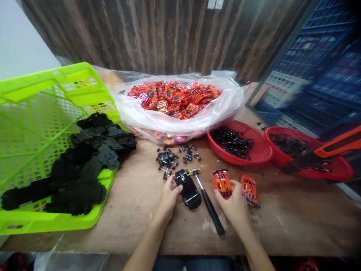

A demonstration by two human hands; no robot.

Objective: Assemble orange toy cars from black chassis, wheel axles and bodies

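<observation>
My left hand [169, 195] grips a black toy car chassis [188, 189] that rests on the wooden table [135, 210]. My right hand [232, 203] holds an orange toy car body shell [222, 183] just above the table. A second orange shell [249, 190] lies to the right of that hand. A small hammer [207, 201] with a black handle and yellow head lies between my hands. Loose black wheel-and-axle sets [175, 158] are scattered just beyond the chassis.
A tipped lime-green crate [34, 113] at the left spills black chassis parts [84, 162]. A clear plastic bag [180, 116] full of orange shells sits at the back. Two red bowls [262, 152] [338, 171] of black parts stand right. Blue crates [316, 75] are stacked far right.
</observation>
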